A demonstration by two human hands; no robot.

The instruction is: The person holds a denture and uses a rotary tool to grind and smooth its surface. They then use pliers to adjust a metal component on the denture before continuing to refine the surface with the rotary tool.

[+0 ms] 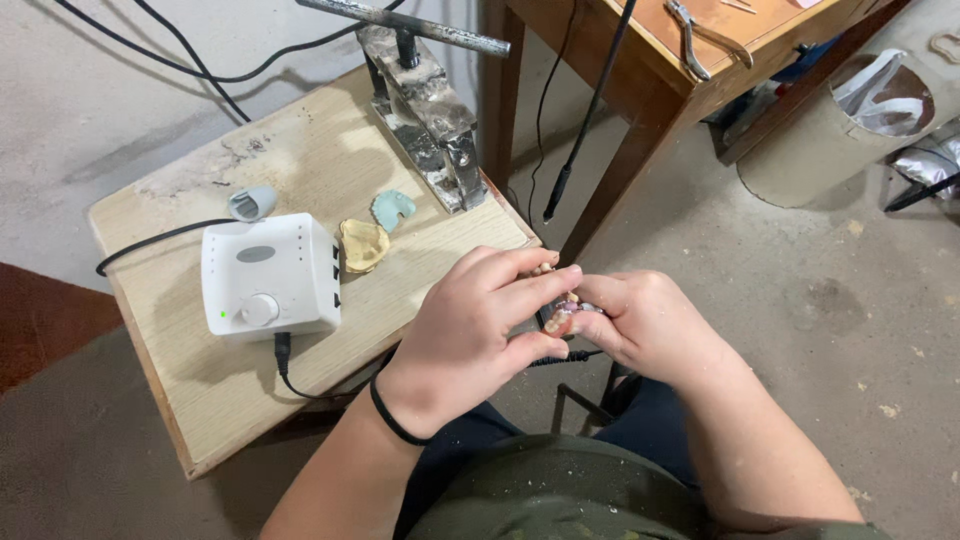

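Beside a wooden table, both hands pinch a small denture piece.

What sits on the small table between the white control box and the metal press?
In the head view, a yellowish dental cast and a pale blue-green one lie between the white control box and the metal press.

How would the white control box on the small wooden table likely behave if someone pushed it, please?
The white control box sits flat and squat, so it would probably slide rather than tip. Its black cables would likely tug back. The smooth casing may feel slippery on the wooden table.
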